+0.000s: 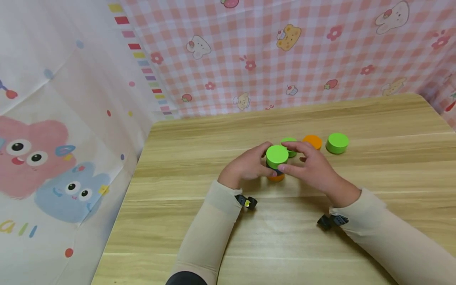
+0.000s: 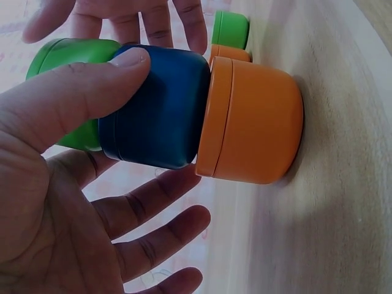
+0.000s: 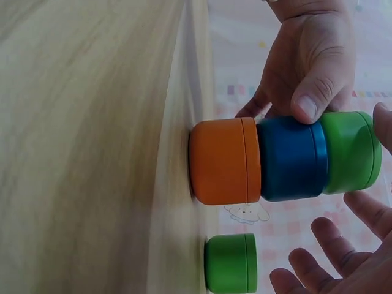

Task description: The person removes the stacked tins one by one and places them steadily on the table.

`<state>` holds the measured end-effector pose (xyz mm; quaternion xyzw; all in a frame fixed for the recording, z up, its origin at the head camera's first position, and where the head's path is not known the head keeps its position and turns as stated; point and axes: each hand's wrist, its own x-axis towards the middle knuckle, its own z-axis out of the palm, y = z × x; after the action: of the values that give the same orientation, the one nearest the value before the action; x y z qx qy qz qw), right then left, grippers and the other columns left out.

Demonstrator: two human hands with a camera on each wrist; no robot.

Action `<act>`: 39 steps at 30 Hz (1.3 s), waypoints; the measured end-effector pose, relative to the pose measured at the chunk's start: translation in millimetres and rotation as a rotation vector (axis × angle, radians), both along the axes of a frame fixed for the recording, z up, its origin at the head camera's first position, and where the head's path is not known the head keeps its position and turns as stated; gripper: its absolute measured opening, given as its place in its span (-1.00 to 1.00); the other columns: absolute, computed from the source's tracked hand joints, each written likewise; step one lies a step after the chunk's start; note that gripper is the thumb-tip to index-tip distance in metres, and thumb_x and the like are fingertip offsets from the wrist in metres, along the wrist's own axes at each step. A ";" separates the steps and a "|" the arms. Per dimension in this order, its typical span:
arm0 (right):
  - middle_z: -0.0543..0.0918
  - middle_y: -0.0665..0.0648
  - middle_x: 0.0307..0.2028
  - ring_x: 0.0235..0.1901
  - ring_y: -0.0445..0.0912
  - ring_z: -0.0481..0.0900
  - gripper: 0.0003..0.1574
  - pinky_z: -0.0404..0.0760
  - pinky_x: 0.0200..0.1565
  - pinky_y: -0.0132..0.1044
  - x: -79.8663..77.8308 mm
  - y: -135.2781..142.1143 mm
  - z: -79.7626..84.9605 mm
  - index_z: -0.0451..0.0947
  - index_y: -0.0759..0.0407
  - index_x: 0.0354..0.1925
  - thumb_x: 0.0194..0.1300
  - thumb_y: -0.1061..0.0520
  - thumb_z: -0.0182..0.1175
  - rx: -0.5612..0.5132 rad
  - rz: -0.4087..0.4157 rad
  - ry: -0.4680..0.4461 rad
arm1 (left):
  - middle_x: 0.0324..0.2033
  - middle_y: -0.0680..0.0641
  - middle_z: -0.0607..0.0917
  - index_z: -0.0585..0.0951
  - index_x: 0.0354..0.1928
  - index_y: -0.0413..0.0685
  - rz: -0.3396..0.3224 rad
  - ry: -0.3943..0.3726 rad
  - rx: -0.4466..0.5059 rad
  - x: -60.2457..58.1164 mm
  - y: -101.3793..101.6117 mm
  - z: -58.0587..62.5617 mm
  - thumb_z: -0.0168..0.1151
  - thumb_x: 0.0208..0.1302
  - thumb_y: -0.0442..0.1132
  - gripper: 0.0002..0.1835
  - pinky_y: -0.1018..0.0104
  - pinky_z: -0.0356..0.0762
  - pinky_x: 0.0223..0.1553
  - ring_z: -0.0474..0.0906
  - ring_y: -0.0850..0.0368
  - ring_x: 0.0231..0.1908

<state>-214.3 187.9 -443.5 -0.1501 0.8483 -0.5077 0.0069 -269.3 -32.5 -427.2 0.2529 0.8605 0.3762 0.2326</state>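
Note:
Three round lidded jars stand stacked on the table: an orange jar (image 2: 260, 122) at the bottom, a blue jar (image 2: 162, 107) in the middle and a green jar (image 1: 277, 155) on top. The blue jar sits slightly askew on the orange one. My left hand (image 1: 248, 164) pinches the blue jar, thumb on its near side and index finger round behind; its other fingers spread loosely past the stack. At the green jar's right side is my right hand (image 1: 315, 170), index fingertip against the jar and thumb by the lid edge. In the right wrist view its remaining fingers stretch out apart.
Just behind the stack stand another green jar (image 1: 290, 153), partly hidden by the right hand, a second orange jar (image 1: 312, 141) and a further green jar (image 1: 337, 143). The wooden table (image 1: 185, 158) ends at a pink checked cloth (image 1: 228, 71).

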 end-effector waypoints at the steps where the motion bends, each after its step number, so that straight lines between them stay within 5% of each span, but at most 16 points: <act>1: 0.52 0.30 0.37 0.37 0.28 0.40 -0.20 0.38 0.30 0.46 -0.1 -0.2 -0.7 0.42 0.22 0.45 0.36 0.11 0.47 -0.004 0.000 0.000 | 0.31 0.06 0.60 0.47 0.26 0.20 0.000 0.001 0.000 -0.1 0.1 0.1 0.56 0.24 -0.25 -0.38 -0.14 0.28 0.49 0.38 -0.01 0.48; 20: 0.59 0.22 0.29 0.25 0.14 0.48 -0.31 0.44 0.26 0.43 1.3 -3.6 -2.2 0.52 0.17 0.38 0.37 0.08 0.47 -0.023 -0.031 0.007 | 0.34 0.03 0.58 0.47 0.30 0.19 0.006 -0.008 -0.002 -0.5 1.0 0.1 0.55 0.25 -0.25 -0.36 -0.15 0.29 0.49 0.36 -0.05 0.50; 29: 0.61 0.21 0.28 0.27 0.14 0.48 -0.32 0.42 0.30 0.42 2.8 0.9 4.1 0.51 0.14 0.39 0.40 0.05 0.44 -0.041 -0.035 -0.007 | 0.27 -0.06 0.56 0.44 0.35 0.20 0.027 -0.027 -0.021 -0.4 0.1 -0.6 0.54 0.26 -0.22 -0.33 -0.18 0.37 0.42 0.48 -0.03 0.27; 39: 0.60 0.20 0.29 0.28 0.10 0.46 -0.34 0.42 0.29 0.38 2.4 4.8 7.5 0.52 0.14 0.38 0.40 0.06 0.44 -0.068 -0.034 -0.010 | 0.32 -0.10 0.54 0.42 0.38 0.22 0.023 -0.031 -0.035 -0.5 -0.6 -1.1 0.53 0.28 -0.18 -0.31 -0.16 0.43 0.38 0.50 -0.06 0.28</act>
<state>-211.9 192.7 -436.0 -0.1335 0.8329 -0.5371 -0.0028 -269.8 -33.1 -428.3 0.2331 0.8661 0.3676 0.2459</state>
